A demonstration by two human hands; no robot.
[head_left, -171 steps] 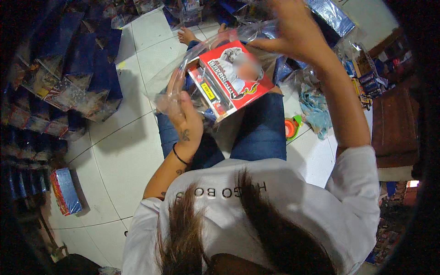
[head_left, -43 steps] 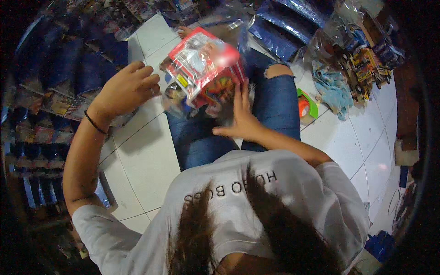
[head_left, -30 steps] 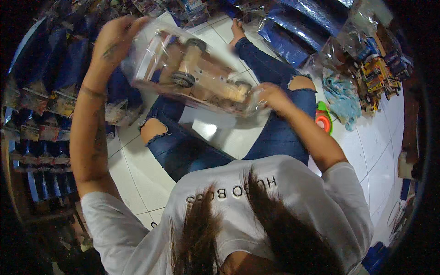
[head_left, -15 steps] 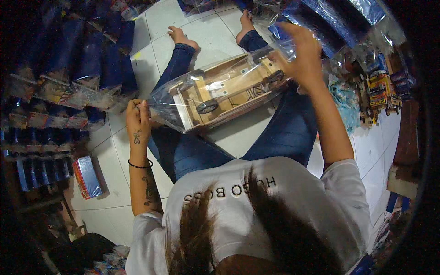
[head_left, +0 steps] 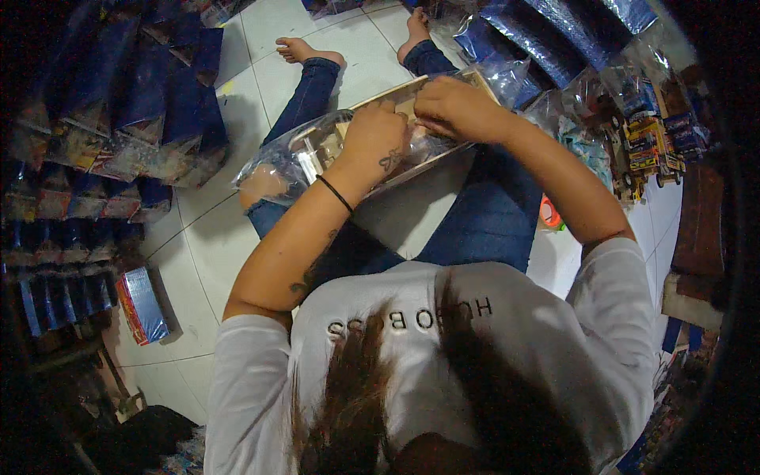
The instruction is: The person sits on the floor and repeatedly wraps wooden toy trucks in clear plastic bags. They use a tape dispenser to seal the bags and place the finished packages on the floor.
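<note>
A wooden toy truck [head_left: 475, 83] lies underside up across my thighs, wrapped in a clear plastic bag [head_left: 273, 170]. Loose film bunches past the truck's left end and sticks out beyond its right end. Over the truck's middle, my left hand [head_left: 376, 134] is closed, fingertips pinching the film. Close beside it, my right hand [head_left: 459, 111] is also closed, with curled fingers gripping the film near the truck's far side. Glossy folds show between the two hands. Both hands cover most of the truck's underside and wheels.
Rows of blue-topped wrapped packages [head_left: 170, 87] stand at the left, with more blue packages [head_left: 546, 32] at the far right. A red-and-blue box [head_left: 144, 305] lies on the tiled floor. Small toy trucks [head_left: 653, 146] and a round orange thing [head_left: 549, 212] sit at the right.
Both hands have come from the bag's two ends inward to the truck's middle and closed there. The film at the left end is now loose and crumpled.
</note>
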